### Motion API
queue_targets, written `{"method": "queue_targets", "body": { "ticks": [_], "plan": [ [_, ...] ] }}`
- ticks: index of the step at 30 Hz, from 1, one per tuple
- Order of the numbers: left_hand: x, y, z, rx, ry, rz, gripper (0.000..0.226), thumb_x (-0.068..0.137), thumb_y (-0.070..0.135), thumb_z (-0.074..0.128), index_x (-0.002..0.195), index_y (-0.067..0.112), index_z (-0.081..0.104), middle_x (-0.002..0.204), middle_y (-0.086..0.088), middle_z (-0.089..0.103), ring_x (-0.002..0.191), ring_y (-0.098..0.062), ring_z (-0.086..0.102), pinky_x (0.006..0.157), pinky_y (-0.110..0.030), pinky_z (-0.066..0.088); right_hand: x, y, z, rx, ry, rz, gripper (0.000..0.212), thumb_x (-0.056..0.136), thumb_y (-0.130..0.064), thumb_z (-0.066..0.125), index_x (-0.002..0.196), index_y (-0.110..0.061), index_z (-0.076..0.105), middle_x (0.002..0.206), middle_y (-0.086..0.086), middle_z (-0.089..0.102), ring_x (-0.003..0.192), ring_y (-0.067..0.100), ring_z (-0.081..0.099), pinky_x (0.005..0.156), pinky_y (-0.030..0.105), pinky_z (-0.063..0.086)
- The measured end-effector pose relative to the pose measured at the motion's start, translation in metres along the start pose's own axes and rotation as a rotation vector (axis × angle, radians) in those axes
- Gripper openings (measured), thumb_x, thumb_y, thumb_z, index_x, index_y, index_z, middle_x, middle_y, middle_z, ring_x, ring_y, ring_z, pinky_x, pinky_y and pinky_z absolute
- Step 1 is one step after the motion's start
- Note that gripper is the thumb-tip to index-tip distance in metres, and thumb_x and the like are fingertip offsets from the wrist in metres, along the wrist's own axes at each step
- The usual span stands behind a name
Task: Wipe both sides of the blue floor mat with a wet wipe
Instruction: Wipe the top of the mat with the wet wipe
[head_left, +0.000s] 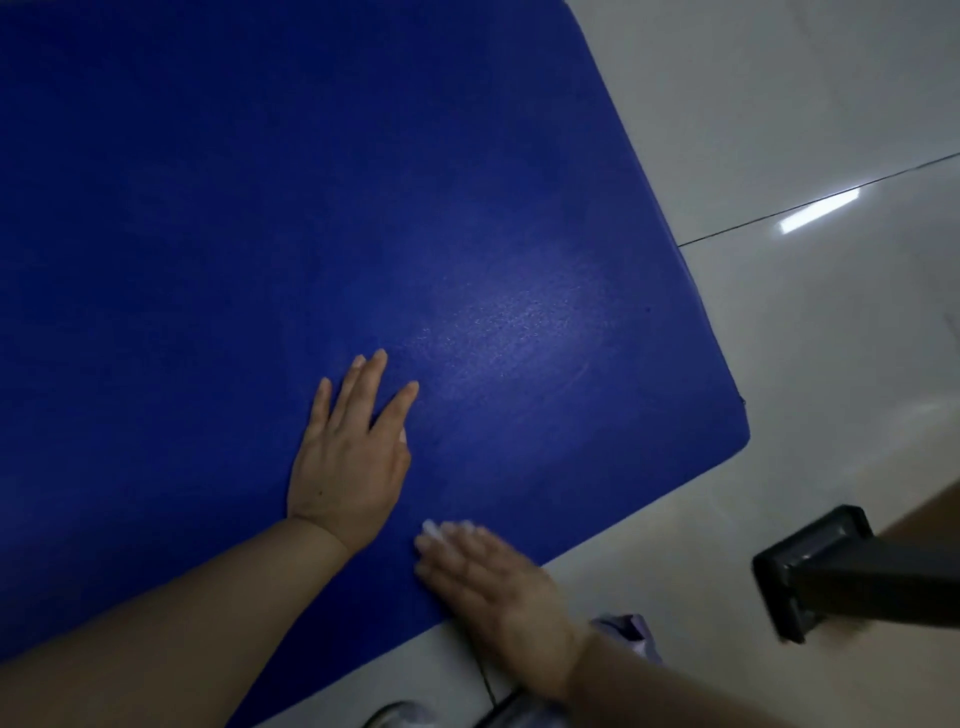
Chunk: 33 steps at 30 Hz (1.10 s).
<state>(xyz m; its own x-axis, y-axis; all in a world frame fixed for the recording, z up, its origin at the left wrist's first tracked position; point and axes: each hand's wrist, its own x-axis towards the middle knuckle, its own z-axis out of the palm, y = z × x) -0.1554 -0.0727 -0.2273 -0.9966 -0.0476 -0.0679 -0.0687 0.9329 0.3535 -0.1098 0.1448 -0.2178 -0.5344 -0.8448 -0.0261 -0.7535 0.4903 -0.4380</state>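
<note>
Left hand (349, 452) lay flat on the mat (260, 234), fingers straight and spread, right hand (485, 577) blurred, fingers straight, pressing a wipe (434, 529) near the mat's edge

Mat (311, 208) surface open ahead of both hands; black furniture leg (831, 571) (square foot) blocks floor (779, 130) at right.

Floor (810, 130): glossy pale tile, right side of the frame, crossed by one dark grout line (831, 195). A bright light reflection (821, 210) lies just below it. A black furniture leg (810, 571) with square foot stands lower right. Lighting: dim.
</note>
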Motion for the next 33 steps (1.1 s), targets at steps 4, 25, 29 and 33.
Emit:
{"method": "queue_targets", "body": {
  "ticks": [4,25,29,33],
  "plan": [
    [0.000,-0.002,0.002,-0.009,0.016,0.004,0.049,0.093,0.024,0.030,0.136,0.011,0.050,0.152,-0.018,0.031,0.140,-0.029,0.023,0.117,-0.040,0.003,-0.021,0.083,-0.051,-0.027,0.148,0.523,0.058,0.092,-0.008,0.045,0.147,-0.017,0.029,0.158,-0.001,0.018,0.146,0.018,0.014,0.119,0.042,0.015],
    [0.001,0.002,0.001,0.024,0.053,-0.019,0.047,0.092,0.022,0.032,0.132,0.012,0.055,0.149,-0.017,0.038,0.137,-0.032,0.035,0.116,-0.042,0.011,-0.022,0.078,-0.035,-0.050,0.222,0.657,0.069,0.078,0.017,0.048,0.142,-0.006,0.038,0.153,0.007,0.027,0.145,0.003,0.007,0.118,0.024,0.004],
    [0.002,0.003,0.001,0.034,0.055,-0.019,0.048,0.091,0.022,0.032,0.130,0.011,0.057,0.147,-0.018,0.040,0.135,-0.034,0.039,0.115,-0.040,0.010,0.010,0.035,0.038,-0.074,-0.052,0.389,0.037,0.085,-0.018,0.066,0.121,-0.025,0.063,0.158,-0.002,0.014,0.144,0.001,-0.001,0.117,0.024,-0.006],
    [0.002,0.003,0.001,0.030,0.063,-0.013,0.047,0.092,0.022,0.033,0.130,0.010,0.057,0.147,-0.018,0.040,0.135,-0.034,0.038,0.115,-0.041,0.012,0.006,-0.012,0.015,0.054,-0.231,-0.221,0.038,0.105,-0.019,0.033,0.139,-0.013,0.046,0.151,0.003,0.035,0.144,0.014,0.022,0.118,0.035,0.017]
  ]
}}
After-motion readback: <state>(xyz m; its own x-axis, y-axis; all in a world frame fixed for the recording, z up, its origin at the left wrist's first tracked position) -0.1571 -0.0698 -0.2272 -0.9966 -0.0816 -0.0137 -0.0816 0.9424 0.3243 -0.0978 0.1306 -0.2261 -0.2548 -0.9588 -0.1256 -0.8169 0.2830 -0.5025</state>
